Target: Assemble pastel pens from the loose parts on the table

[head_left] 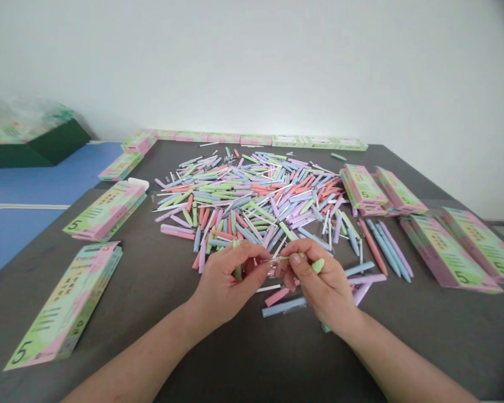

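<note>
Both hands meet in front of a heap of pastel pens and pen parts [252, 190] on the dark table. My left hand [231, 277] is closed, thumb and forefinger pinching a small clear piece; a green pen part shows partly behind its fingers. My right hand [319, 285] is closed around a light green pen part [318, 266], its rounded end sticking out past the thumb. The fingertips nearly touch, and the join between the pieces is too small to make out. Below the hands lies a blue pen part [284, 307], with a pink one [276, 297] beside it.
Printed pen boxes stand at left [67, 302] and right [453, 252], with a row of boxes [256, 140] along the back edge. A red pen [373, 246] lies beside blue and purple ones at right. A dark green bin [46, 146] sits on a blue surface.
</note>
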`<state>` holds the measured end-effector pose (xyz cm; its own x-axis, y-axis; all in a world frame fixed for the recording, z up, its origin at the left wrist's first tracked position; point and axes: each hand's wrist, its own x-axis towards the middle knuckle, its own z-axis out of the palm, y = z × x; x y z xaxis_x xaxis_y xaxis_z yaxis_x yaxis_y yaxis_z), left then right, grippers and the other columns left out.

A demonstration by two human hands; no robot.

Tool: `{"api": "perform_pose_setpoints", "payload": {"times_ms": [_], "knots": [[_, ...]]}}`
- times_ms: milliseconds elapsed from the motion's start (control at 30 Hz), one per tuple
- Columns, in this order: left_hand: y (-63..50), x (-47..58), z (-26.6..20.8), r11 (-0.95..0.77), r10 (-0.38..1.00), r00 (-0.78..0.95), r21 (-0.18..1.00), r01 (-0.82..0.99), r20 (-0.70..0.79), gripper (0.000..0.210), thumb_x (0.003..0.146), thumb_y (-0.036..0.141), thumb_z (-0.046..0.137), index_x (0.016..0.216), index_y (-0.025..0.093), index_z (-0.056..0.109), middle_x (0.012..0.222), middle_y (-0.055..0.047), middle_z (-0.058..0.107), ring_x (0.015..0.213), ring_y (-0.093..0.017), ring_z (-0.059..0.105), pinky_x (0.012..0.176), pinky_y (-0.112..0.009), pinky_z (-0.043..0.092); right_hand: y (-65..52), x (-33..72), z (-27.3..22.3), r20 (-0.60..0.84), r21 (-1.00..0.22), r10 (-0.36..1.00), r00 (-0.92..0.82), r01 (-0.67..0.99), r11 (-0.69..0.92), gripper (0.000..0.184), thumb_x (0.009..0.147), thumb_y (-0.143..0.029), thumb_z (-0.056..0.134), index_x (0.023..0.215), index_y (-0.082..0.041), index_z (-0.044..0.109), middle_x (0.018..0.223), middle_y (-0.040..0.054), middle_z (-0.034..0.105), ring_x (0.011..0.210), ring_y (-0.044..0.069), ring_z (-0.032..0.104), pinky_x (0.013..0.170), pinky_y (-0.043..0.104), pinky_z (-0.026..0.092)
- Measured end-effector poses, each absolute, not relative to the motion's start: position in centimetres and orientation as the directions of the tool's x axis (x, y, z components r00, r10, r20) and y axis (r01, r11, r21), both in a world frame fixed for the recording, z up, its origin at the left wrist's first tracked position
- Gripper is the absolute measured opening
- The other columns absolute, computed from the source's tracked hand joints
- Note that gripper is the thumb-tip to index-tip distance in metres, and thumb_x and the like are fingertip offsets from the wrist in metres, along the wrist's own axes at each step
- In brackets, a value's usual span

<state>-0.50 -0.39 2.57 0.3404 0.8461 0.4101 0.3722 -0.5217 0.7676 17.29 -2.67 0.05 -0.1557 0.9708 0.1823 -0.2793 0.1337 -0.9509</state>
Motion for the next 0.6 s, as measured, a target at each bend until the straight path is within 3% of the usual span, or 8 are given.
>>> {"api": "perform_pose_setpoints", "payload": {"times_ms": [600], "knots": [[-0.33, -0.54, 2.80, -0.499, 0.852, 0.368, 0.792, 0.352, 0.374, 0.005, 0.083, 0.013, 0.064, 0.080, 0.016, 0.066, 0.064, 0.003, 0.060, 0.055, -0.007, 0.050, 0.054, -0.018, 0.040, -2.95, 17.37, 0.38, 0.168, -0.964, 0.973, -0.160, -0.232, 0.128, 0.012, 0.098, -0.029, 0.051, 0.102, -0.023, 0.060, 0.077, -0.0002, 0.063, 0.061, 0.010, 0.054, 0.055, 0.022, 0.046]]}}
